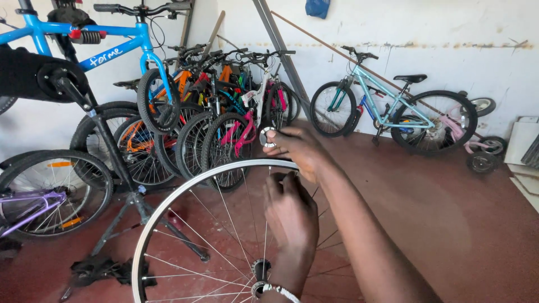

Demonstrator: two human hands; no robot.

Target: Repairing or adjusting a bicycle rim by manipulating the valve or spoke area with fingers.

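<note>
A bare silver bicycle wheel [168,202] with thin spokes stands upright in front of me, its hub [260,268] low in view. My left hand [289,216], a beaded bracelet on its wrist, reaches up inside the wheel and grips it just under the top of the rim. My right hand [300,148] is above the rim's top edge. It pinches a small round silver and black tool [267,137] between thumb and fingertips. How the left fingers wrap the spokes is hidden behind the hand.
A black repair stand [115,163] holds a blue bicycle [112,47] at the left. Several bicycles [219,106] lean in a row along the white wall, with a light blue one [393,106] and a small pink one [477,146] at the right. Black rags [104,269] lie on the red floor.
</note>
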